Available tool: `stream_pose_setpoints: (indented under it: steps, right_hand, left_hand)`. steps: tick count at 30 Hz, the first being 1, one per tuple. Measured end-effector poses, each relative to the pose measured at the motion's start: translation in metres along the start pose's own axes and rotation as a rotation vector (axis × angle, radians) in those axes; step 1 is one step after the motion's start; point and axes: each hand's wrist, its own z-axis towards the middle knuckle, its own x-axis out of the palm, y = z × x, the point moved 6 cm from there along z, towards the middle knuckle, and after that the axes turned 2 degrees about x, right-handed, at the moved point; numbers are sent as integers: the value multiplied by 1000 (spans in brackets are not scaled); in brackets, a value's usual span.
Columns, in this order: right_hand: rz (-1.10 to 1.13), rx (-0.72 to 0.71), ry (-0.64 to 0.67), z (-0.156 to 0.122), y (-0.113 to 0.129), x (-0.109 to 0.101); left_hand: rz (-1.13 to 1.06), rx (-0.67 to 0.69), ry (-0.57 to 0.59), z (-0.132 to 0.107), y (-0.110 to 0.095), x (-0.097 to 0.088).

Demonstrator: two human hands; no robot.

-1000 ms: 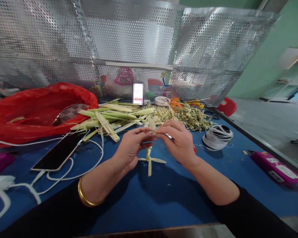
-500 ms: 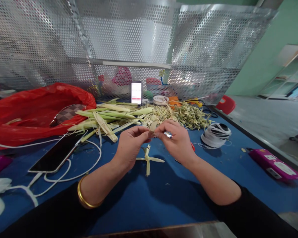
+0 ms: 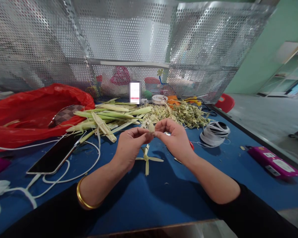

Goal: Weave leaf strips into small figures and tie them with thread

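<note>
Between the fingertips of both hands is a small pale strip of corn husk (image 3: 151,127), held up above the blue table. My left hand (image 3: 130,145), with a gold bangle at the wrist, pinches it from the left. From the other side, my right hand (image 3: 175,137) pinches the same piece, its fingers curled. The strip's lower end is hidden by the fingertips. Just below the hands, a knotted cross of husk strips (image 3: 146,158) lies flat on the table, touched by neither hand.
Corn husks (image 3: 111,114) and dried plant stems (image 3: 188,114) are heaped at the back. At left lie a red plastic bag (image 3: 39,122), a phone (image 3: 57,153) and white cables. White twine (image 3: 215,134) and a purple packet (image 3: 273,162) sit at right. A perforated metal screen (image 3: 129,36) stands behind.
The husk strip now stands more upright between the fingertips, where it was tilted to the right. Both hands stay nearly in place; the whole view has shifted slightly.
</note>
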Motion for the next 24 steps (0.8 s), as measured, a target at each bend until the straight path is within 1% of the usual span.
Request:
stream_pose_setpoints:
  steps: [5,9,11,13,17,19,21,24]
  right_hand:
    - [80,77,17,3,-10,1]
    - [112,82,40,4,-16,2]
    - [97,64,50,3,-15,3]
    - [6,-21,32,2,-8,1]
    - [-323,-389,-6,-6,16,1]
    - [-443,-524,-4,-11,22,4]
    - [-487,-572,-15,-13,22,5]
    - [-459,-567,-33,-12,20,4]
  left_hand:
    - [-34,-84,53,2,4,2]
    - [-44,-105,58,4,7,0]
    - [-52,-99,51,6,7,-1]
    - [-56,-90,29,6,6,-2]
    - [-76,-111,7,5,5,-2]
    - [-86,-131,26,3,5,0]
    - [-95,-145,31,3,5,0]
    - [-115,-176,44,2,7,0]
